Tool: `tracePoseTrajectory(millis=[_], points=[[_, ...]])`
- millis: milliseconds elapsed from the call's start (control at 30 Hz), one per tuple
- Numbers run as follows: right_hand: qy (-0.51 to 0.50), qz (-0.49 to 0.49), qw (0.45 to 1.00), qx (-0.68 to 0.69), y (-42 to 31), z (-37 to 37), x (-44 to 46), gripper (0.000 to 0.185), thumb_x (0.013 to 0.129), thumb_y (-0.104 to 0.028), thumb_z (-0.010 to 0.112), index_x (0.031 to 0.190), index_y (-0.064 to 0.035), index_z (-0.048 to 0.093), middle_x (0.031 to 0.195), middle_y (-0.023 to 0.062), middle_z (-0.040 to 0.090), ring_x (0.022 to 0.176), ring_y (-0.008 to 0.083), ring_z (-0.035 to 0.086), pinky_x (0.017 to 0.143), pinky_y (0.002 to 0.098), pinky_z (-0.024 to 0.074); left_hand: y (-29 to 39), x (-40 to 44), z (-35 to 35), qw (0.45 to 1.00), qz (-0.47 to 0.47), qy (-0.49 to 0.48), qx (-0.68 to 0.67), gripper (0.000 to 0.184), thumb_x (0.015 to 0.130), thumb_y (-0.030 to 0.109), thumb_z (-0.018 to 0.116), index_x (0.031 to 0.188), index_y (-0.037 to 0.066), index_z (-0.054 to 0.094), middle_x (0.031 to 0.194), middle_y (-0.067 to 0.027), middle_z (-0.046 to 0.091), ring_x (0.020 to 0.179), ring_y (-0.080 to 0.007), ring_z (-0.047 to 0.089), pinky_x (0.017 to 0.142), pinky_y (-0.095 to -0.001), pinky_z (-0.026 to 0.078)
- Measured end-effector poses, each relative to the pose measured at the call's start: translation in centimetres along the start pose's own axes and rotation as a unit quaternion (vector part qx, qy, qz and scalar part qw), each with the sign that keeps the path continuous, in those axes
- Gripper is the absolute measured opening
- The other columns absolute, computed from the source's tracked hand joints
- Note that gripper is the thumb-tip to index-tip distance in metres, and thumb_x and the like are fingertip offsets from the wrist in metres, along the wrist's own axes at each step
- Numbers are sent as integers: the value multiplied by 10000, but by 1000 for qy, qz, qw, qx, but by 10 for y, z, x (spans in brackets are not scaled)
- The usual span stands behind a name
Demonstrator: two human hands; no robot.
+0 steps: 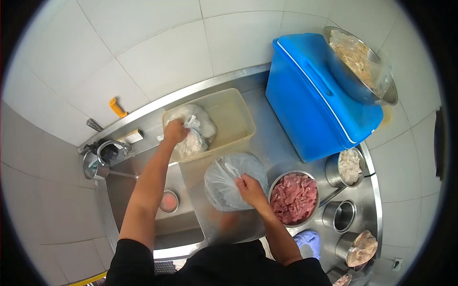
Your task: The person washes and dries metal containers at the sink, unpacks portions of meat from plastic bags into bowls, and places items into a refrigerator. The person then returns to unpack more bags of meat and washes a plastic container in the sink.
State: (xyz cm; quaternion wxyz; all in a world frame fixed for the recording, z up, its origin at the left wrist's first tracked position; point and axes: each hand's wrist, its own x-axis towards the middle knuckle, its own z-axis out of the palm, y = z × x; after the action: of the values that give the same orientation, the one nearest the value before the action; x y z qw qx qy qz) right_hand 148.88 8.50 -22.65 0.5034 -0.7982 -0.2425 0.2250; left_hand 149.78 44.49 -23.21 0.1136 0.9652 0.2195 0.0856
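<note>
My left hand (176, 131) is closed on the gathered top of a clear plastic bag with pale contents (193, 143), which lies in the left part of a translucent rectangular tub (234, 119). Another clear plastic bag (229, 183), rounded and lying on the steel counter, is pinched at its right side by my right hand (250, 189). What this second bag holds cannot be made out. Just right of my right hand stands a round steel bowl of pink sliced meat (293, 198).
Left are a sink (167, 226) with a small bowl (169, 201) and a faucet (112, 145). A blue cooler (305, 100) stands back right, with a large steel bowl (353, 76) on it. Steel pots (339, 215) and a purple cloth (307, 243) lie along the right.
</note>
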Motion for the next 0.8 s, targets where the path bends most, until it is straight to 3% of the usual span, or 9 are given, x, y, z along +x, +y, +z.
tracePoseTrajectory(millis=[33,100,167,200,267,533,633,700,800], points=[[-34,15,999,-35,-1,0,0,278,878,-267,544,801,-1,519,716,192,566,672,366,559,624,399,438,-1,-1,0,1000,2,4,7,235,739,238,683,807,17,644,693,-117,638,645,-231,612,600,-327,470],[-61,26,996,-64,-4,3,-3,269,865,-272,559,842,-7,525,779,198,579,706,369,564,648,411,439,5,-2,-9,922,-151,29,-355,193,807,200,622,737,20,609,665,-67,600,594,-139,544,548,-286,418],[18,-44,985,-166,-6,6,-12,330,814,-254,616,1015,-13,513,1036,253,535,902,405,538,753,445,431,20,-3,-18,890,-163,42,-424,187,825,186,605,732,25,595,648,-41,568,578,-108,497,527,-270,386],[23,-45,985,-167,-12,1,-13,330,814,-254,616,1015,-13,513,1036,253,535,902,405,538,753,445,431,35,-2,-27,850,-177,54,-493,184,843,173,587,726,30,581,632,-15,537,562,-78,450,506,-253,353],[115,-168,944,-261,-34,-14,-11,523,762,-218,667,1175,6,439,1223,289,406,1078,452,438,874,484,385,73,0,-55,854,-151,59,-495,169,846,172,584,748,35,583,632,-3,525,558,-77,438,505,-249,346],[219,-368,898,-98,-111,-68,59,727,723,-191,699,1313,31,337,1259,278,400,1191,433,377,962,490,333,217,-7,-146,868,-7,23,-496,161,848,192,601,802,39,595,679,-13,546,628,-105,473,577,-288,402],[291,-275,877,-267,-110,-83,67,694,707,-140,695,1300,7,367,1266,252,425,1192,403,395,949,470,353,259,-5,-125,868,17,20,-495,180,790,196,635,800,17,618,718,-95,618,683,-168,575,617,-339,468],[327,-243,865,-292,-88,-92,77,668,690,-98,686,1281,-4,390,1248,239,452,1182,382,419,939,465,362,282,4,-80,857,24,8,-514,224,740,217,651,811,9,604,789,-174,619,780,-293,617,678,-392,476],[359,-172,870,-291,-30,-98,89,548,688,-70,660,1196,4,467,1211,208,493,1158,362,449,941,433,377,308,-6,-41,894,58,9,-443,234,762,224,646,866,19,599,851,-149,625,835,-275,603,771,-386,469]])
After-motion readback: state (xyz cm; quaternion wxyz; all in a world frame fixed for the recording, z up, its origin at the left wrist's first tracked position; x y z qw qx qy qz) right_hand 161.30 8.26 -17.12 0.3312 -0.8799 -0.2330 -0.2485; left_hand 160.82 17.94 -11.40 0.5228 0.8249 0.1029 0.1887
